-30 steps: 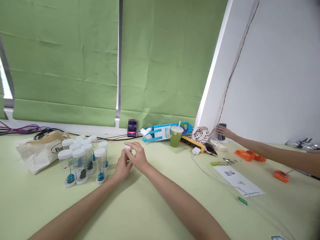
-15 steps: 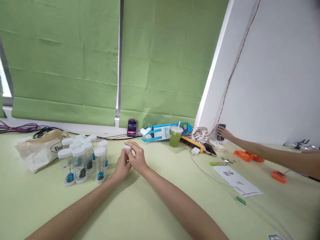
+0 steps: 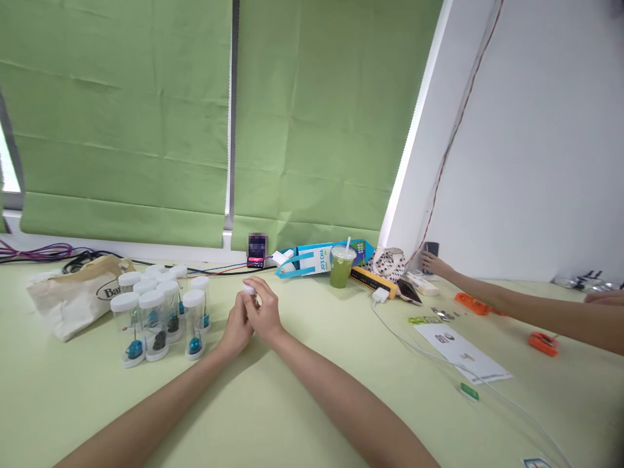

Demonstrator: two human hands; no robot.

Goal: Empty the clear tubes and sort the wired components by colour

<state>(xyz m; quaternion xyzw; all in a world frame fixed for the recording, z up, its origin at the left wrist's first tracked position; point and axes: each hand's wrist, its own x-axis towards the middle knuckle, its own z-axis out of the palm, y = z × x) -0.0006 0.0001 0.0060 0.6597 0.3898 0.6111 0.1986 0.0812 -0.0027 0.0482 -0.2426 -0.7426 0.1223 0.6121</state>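
Note:
Both of my hands meet above the table around a white-capped container. Its round white cap (image 3: 248,288) shows at the top, like the lids on the jars nearby, but its body is hidden by my fingers. My left hand (image 3: 238,328) is closed low around it. From the right, my right hand (image 3: 264,312) has its fingers closed at the cap. Just left of my hands stand several clear cylindrical jars with white lids, the nearest jar (image 3: 194,324) holding a small blue piece. A dark piece shows in another jar (image 3: 155,325).
A paper bag (image 3: 73,302) lies behind the jars. A phone (image 3: 257,250), a green drink (image 3: 342,266), a blue-white bag (image 3: 316,259) and a power strip (image 3: 373,281) line the back. At right, another person's hand (image 3: 435,263) touches a dark phone; orange parts (image 3: 543,344) lie nearby.
My hands stay closed around the white-capped container, with a very small shift of the fingers. The other person's forearm has moved slightly downward over the orange parts.

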